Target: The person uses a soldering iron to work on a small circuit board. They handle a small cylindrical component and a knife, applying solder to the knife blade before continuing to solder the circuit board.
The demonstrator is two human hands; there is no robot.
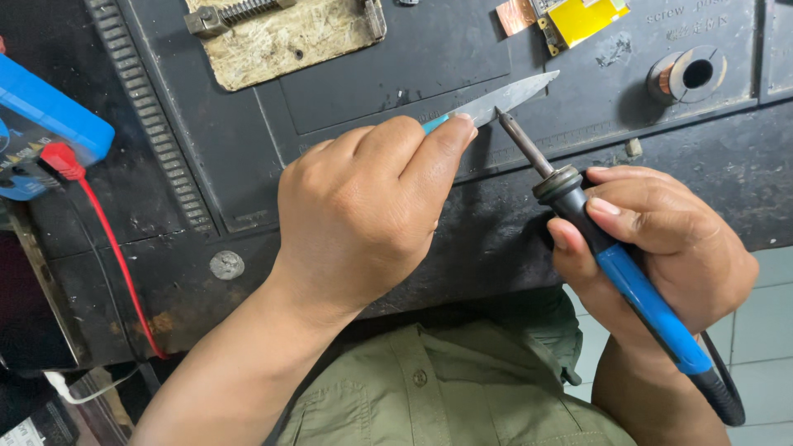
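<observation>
My left hand [355,219] is closed around the handle of a small knife [496,101], and its blade points up and to the right over the dark workbench [372,74]. My right hand [661,248] grips the blue soldering iron [603,248] tightly. The iron slants up to the left, and its tip meets the blade just right of my left thumb.

Blue-handled soldering iron [636,289], red wire [116,256]
</observation>
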